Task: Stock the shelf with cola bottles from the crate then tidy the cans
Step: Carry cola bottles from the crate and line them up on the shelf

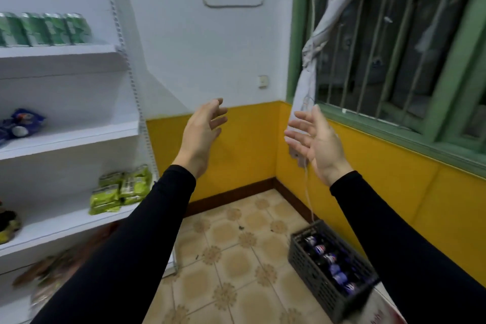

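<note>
Both hands are raised apart, the left hand beside the right hand. The shelf is set left of them, cans on its top board. The crate, bottles in it, lies below the right hand.

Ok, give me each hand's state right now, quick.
Left hand: open, fingers relaxed, holding nothing.
Right hand: open, fingers spread, holding nothing.

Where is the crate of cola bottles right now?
In the head view, the crate sits on the tiled floor at lower right, against the yellow wall under the window, below the right hand.
</note>
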